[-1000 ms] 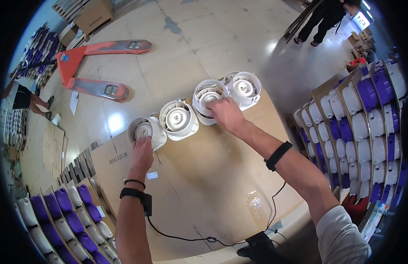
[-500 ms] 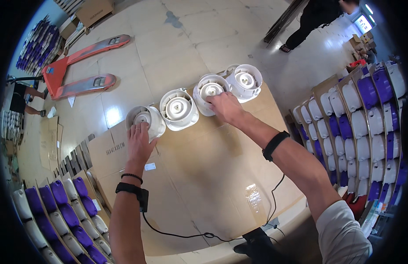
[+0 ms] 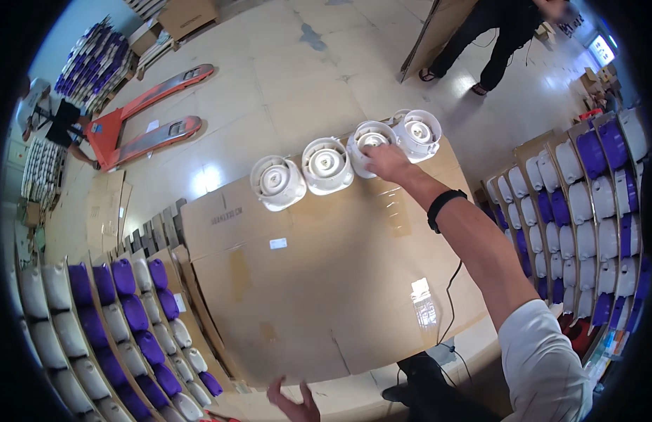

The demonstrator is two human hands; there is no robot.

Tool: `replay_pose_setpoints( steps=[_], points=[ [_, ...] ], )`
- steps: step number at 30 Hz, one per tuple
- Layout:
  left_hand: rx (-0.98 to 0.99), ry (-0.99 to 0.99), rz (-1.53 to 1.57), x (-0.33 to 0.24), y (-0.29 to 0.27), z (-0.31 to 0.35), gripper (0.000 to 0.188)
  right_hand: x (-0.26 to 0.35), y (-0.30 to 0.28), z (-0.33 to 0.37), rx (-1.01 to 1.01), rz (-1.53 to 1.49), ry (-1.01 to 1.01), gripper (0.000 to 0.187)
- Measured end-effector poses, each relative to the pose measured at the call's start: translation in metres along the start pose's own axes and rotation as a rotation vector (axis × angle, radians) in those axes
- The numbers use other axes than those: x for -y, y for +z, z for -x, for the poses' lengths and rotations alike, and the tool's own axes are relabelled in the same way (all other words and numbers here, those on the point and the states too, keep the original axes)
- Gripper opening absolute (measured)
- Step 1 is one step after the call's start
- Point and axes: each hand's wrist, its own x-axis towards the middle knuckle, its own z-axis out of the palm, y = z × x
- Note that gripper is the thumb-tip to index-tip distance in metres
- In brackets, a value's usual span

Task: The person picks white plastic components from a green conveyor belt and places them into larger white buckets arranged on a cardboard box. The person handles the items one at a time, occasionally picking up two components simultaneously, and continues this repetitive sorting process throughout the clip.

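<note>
Several white round plastic housings with concentric rings inside stand in a row along the far edge of a cardboard sheet. The leftmost housing (image 3: 277, 184) and the second housing (image 3: 327, 167) stand untouched. My right hand (image 3: 388, 162) reaches over the third housing (image 3: 372, 135), its fingers curled down at the centre; the fingertips are partly hidden. Beside it is the rightmost housing (image 3: 419, 133). Low at the near edge, my left hand (image 3: 293, 402) is slightly blurred, fingers apart, holding nothing.
The cardboard sheet (image 3: 319, 281) spans the work surface. Racks of white and purple plastic parts flank it, a left rack (image 3: 132, 309) and a right rack (image 3: 572, 204). An orange pallet jack (image 3: 146, 133) stands beyond at left. A person (image 3: 474, 42) stands at the far right.
My left hand has left the leftmost housing and drawn back to the near edge. My right hand stays at the third housing. The view has shifted, and the person at far right has moved.
</note>
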Motion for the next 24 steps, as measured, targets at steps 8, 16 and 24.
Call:
replay_pose_setpoints(
  steps=[8, 16, 24],
  points=[
    [-0.492, -0.853, 0.066, 0.010, -0.205, 0.230, 0.018, 0.107, -0.015, 0.163, -0.229, -0.485, -0.278, 0.032],
    [-1.212, -1.329, 0.137, -0.003, -0.336, 0.613, 0.009, 0.286, 0.048, 0.537, 0.794, -0.559, -1.121, 0.017],
    [-1.626, -1.769, -0.194, -0.083, -0.310, 0.948, 0.015, 0.483, 0.039, 0.880, 1.261, -0.179, -1.527, 0.028]
  ],
)
